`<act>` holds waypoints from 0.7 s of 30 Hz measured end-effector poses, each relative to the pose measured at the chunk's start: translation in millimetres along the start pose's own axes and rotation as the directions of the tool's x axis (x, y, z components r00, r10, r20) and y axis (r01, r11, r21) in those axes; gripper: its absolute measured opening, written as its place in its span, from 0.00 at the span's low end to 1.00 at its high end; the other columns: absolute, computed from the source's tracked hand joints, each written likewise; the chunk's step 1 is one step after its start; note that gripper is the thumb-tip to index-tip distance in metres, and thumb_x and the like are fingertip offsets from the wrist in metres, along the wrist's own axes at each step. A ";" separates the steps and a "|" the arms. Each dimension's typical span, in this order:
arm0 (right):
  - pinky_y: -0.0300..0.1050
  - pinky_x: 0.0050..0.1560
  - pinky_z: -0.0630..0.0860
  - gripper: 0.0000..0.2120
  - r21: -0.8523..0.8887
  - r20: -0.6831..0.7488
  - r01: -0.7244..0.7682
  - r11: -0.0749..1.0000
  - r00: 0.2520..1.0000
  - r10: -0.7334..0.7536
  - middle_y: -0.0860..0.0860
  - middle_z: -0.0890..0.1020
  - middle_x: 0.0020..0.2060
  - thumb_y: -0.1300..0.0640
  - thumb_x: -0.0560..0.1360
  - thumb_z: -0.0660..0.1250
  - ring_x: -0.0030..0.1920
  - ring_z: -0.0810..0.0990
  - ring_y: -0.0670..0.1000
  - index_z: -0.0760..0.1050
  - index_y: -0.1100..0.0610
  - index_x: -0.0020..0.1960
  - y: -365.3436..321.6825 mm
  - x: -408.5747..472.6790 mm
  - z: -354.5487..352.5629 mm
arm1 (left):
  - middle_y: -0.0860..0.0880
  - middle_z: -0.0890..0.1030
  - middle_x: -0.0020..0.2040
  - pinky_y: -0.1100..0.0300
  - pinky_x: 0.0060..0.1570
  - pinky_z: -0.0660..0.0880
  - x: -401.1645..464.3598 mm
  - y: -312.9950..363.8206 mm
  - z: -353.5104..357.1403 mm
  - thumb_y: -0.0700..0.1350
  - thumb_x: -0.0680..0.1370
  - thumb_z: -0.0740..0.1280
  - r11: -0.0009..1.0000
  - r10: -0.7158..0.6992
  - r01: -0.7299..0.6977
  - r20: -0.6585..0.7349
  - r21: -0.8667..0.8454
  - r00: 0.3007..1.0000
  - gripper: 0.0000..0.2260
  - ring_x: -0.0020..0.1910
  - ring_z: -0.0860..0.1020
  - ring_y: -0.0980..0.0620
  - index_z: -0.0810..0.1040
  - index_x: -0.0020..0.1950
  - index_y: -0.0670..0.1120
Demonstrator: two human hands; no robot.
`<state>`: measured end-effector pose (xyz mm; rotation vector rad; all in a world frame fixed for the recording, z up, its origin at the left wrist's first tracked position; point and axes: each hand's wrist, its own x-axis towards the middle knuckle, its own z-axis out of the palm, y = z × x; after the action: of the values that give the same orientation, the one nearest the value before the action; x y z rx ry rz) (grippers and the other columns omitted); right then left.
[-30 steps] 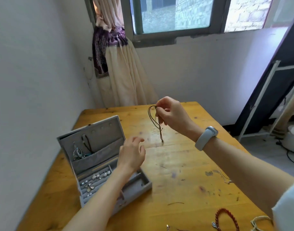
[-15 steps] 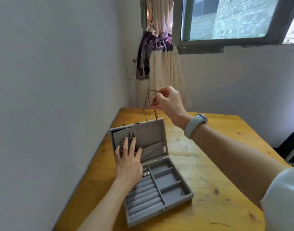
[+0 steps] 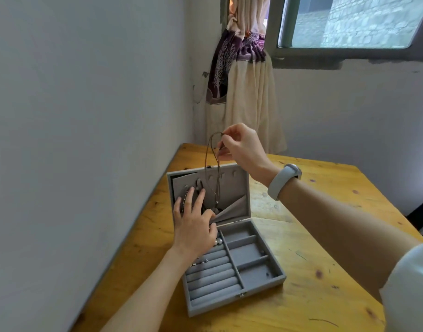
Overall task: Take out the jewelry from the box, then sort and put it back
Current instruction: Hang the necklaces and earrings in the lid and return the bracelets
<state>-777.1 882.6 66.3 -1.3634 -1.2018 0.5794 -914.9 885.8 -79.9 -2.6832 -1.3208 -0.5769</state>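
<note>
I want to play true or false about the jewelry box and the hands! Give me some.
1. The jewelry box is open. True.
2. The right hand pinches a brown cord necklace. True.
3. The left hand holds a red bracelet. False: it holds open the fabric pocket inside the lid.
4. The box sits on the floor. False: it sits on the wooden table.
5. A pale wristband is on the right wrist. True.
</note>
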 end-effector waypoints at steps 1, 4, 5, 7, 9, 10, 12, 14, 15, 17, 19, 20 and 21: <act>0.47 0.39 0.81 0.04 -0.052 0.011 -0.001 0.999 1.000 0.002 0.57 0.79 0.39 0.65 0.76 0.59 0.36 0.81 0.55 0.70 0.59 0.46 6.5 -1.1 -1.0 | 0.43 0.74 0.65 0.38 0.63 0.60 -0.4 -1.4 2.0 0.49 0.64 0.64 1.000 0.009 -0.010 -0.035 -0.009 0.999 0.08 0.68 0.67 0.40 0.81 0.39 0.52; 0.43 0.35 0.79 0.03 -0.260 0.042 0.082 0.962 0.996 -0.074 0.53 0.78 0.36 0.64 0.76 0.61 0.33 0.78 0.51 0.72 0.58 0.46 27.0 -1.7 -2.7 | 0.43 0.72 0.67 0.40 0.66 0.56 -1.9 -2.2 5.1 0.48 0.66 0.64 0.999 0.006 -0.008 -0.073 -0.033 0.997 0.07 0.69 0.64 0.40 0.80 0.40 0.52; 0.44 0.37 0.78 0.03 -0.346 0.059 0.138 0.928 0.990 -0.125 0.52 0.78 0.36 0.64 0.75 0.62 0.34 0.77 0.49 0.74 0.59 0.46 34.6 -1.9 -2.6 | 0.43 0.70 0.68 0.42 0.67 0.52 -2.9 -3.5 7.8 0.49 0.67 0.64 0.999 0.007 -0.009 -0.078 -0.034 0.997 0.07 0.71 0.61 0.41 0.80 0.41 0.52; 0.45 0.43 0.76 0.04 -0.474 0.114 0.225 0.851 0.974 -0.194 0.52 0.79 0.38 0.64 0.74 0.63 0.38 0.77 0.50 0.77 0.61 0.47 49.8 -3.0 -1.1 | 0.43 0.69 0.68 0.43 0.67 0.49 -3.7 -7.4 12.6 0.49 0.68 0.63 1.000 0.019 -0.020 -0.091 -0.008 0.996 0.08 0.72 0.59 0.42 0.80 0.43 0.52; 0.46 0.48 0.76 0.06 -0.541 0.196 0.280 0.793 0.959 -0.205 0.55 0.81 0.43 0.64 0.74 0.63 0.43 0.78 0.53 0.78 0.62 0.48 65.6 -3.6 2.3 | 0.43 0.72 0.66 0.43 0.65 0.51 -4.5 -10.3 16.1 0.49 0.68 0.63 0.999 0.042 -0.043 -0.128 -0.005 0.991 0.10 0.70 0.58 0.44 0.81 0.44 0.51; 0.45 0.50 0.74 0.08 -0.562 0.228 0.298 0.772 0.953 -0.201 0.56 0.81 0.45 0.65 0.75 0.62 0.46 0.78 0.54 0.79 0.62 0.49 72.5 -3.6 4.2 | 0.43 0.73 0.64 0.43 0.65 0.52 -4.6 -11.0 17.1 0.48 0.67 0.63 0.999 0.053 -0.054 -0.150 -0.007 0.987 0.11 0.69 0.59 0.44 0.81 0.45 0.50; 0.45 0.53 0.73 0.10 -0.589 0.253 0.318 0.743 0.946 -0.204 0.57 0.81 0.49 0.65 0.76 0.60 0.50 0.77 0.55 0.78 0.62 0.52 85.4 -2.5 8.1 | 0.44 0.76 0.59 0.42 0.65 0.54 -5.4 -11.0 16.7 0.48 0.67 0.63 0.998 0.063 -0.063 -0.176 0.008 0.982 0.12 0.66 0.62 0.45 0.82 0.47 0.48; 0.49 0.53 0.74 0.10 -0.607 0.244 0.335 0.721 0.942 -0.232 0.57 0.80 0.50 0.64 0.76 0.59 0.51 0.77 0.56 0.78 0.62 0.54 95.8 -2.4 12.6 | 0.45 0.78 0.55 0.43 0.64 0.57 -5.7 -10.6 17.1 0.48 0.67 0.63 0.997 0.072 -0.067 -0.204 0.033 0.976 0.13 0.63 0.65 0.46 0.82 0.47 0.48; 0.51 0.52 0.74 0.10 -0.611 0.230 0.349 0.710 0.937 -0.263 0.57 0.80 0.50 0.63 0.76 0.60 0.50 0.78 0.56 0.77 0.61 0.54 99.9 -3.2 15.0 | 0.45 0.78 0.53 0.43 0.63 0.58 -6.0 -10.4 17.4 0.48 0.68 0.62 0.997 0.076 -0.069 -0.215 0.041 0.974 0.13 0.61 0.66 0.46 0.82 0.47 0.48; 0.53 0.47 0.76 0.07 -0.604 0.183 0.382 0.700 0.921 -0.345 0.57 0.81 0.47 0.62 0.76 0.61 0.47 0.78 0.57 0.76 0.62 0.51 106.0 -5.1 19.8 | 0.45 0.76 0.54 0.44 0.63 0.59 -6.6 -11.1 19.0 0.48 0.69 0.60 0.996 0.091 -0.083 -0.240 0.042 0.967 0.13 0.60 0.67 0.46 0.82 0.46 0.48; 0.53 0.43 0.76 0.05 -0.600 0.120 0.398 0.694 0.902 -0.414 0.56 0.81 0.44 0.62 0.75 0.62 0.44 0.78 0.57 0.76 0.62 0.48 108.4 -6.4 24.3 | 0.44 0.71 0.59 0.44 0.63 0.59 -6.7 -12.3 20.5 0.48 0.70 0.58 0.994 0.105 -0.098 -0.254 0.039 0.962 0.14 0.62 0.66 0.45 0.82 0.45 0.49; 0.52 0.41 0.76 0.05 -0.600 0.091 0.405 0.690 0.892 -0.444 0.56 0.81 0.42 0.62 0.75 0.62 0.42 0.78 0.57 0.76 0.62 0.47 109.3 -6.4 26.1 | 0.44 0.68 0.62 0.43 0.64 0.59 -6.6 -12.7 20.6 0.48 0.70 0.58 0.994 0.112 -0.104 -0.252 0.043 0.961 0.13 0.64 0.64 0.44 0.82 0.45 0.49; 0.50 0.39 0.77 0.05 -0.600 0.069 0.411 0.686 0.881 -0.468 0.56 0.81 0.41 0.62 0.74 0.63 0.42 0.78 0.56 0.77 0.62 0.46 110.7 -6.2 27.8 | 0.44 0.65 0.65 0.43 0.65 0.58 -6.3 -13.0 20.6 0.48 0.70 0.59 0.993 0.120 -0.110 -0.245 0.051 0.962 0.12 0.67 0.62 0.44 0.82 0.45 0.50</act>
<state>-769.3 910.6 -44.2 -1.5102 -1.6551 -0.2495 -922.5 894.3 -102.3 -2.5353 -1.0913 -0.8329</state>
